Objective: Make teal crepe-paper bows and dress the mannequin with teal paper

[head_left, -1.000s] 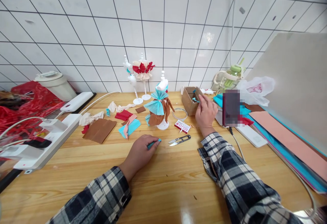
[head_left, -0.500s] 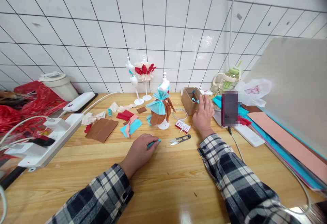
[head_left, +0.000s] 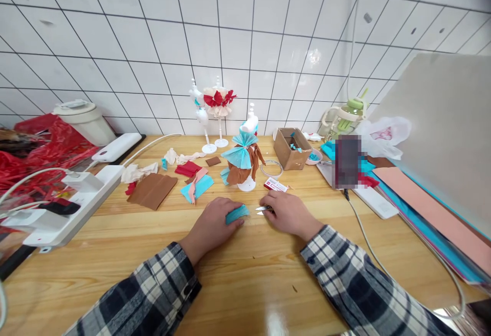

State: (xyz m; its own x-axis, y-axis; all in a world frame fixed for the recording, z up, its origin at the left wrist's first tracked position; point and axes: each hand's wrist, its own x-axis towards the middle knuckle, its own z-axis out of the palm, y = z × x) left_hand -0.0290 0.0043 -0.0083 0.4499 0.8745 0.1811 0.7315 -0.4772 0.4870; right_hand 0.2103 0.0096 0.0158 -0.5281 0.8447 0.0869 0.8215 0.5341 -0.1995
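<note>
- Strip, lower centre: turquoise
- Snips, beside it: silvery blades
- Sleeves, bottom left and right: navy, grey and cream plaid
- Dress form, centre: white; bow turquoise, skirt brown
- Rear stand, upper centre: white, its trim red over cream
- Box, right of centre: plain brown
- Tabletop: yellowish wood grain
- Wall, upper frame: white tiles, dark grid lines
- Plastic bag, left: red
- Long sheet, right: salmon pink

White power strip, green bottle
</note>
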